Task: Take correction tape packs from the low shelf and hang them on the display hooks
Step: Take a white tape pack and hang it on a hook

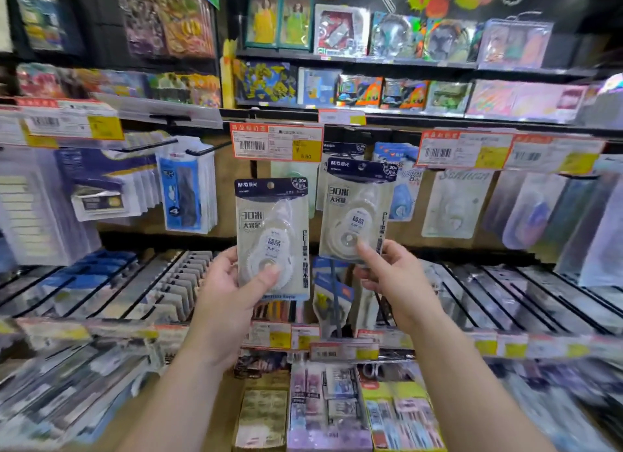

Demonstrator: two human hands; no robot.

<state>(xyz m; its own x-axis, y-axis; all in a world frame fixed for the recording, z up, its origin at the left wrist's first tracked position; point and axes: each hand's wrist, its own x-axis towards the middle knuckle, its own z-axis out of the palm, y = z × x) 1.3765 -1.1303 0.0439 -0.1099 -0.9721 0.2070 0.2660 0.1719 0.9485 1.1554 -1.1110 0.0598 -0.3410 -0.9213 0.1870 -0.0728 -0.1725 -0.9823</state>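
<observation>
The setting is a stationery shop aisle with a display wall of shelves and peg hooks filling the whole view. The far upper shelves (354, 58) carry boxed and carded goods standing upright, blurred at the edges. Below them a brown backboard (232, 195) bears rows of hooks loaded with hanging packs, each row fronted by red and yellow price labels (276, 143). One bare black hook (202, 151) projects toward the viewer at left of centre, just right of a hanging blue-carded pack (183, 188). The near lower tier is a sloped shelf with black wire dividers (488, 296), packed on both sides with flat goods. The left hand (232, 283) grips a correction tape pack (273, 235) by its lower part, thumb pressed on the front face, the pack held upright in front of the backboard. The right hand (391, 276) pinches the lower edge of a second correction tape pack (355, 212), held upright and slightly higher. Its top lies near the hanging packs behind; whether it sits on a hook cannot be told. The two packs are apart, with a narrow gap between them. Open space lies between both forearms and the shelf front, above the near bins (337, 411) of small packets.
</observation>
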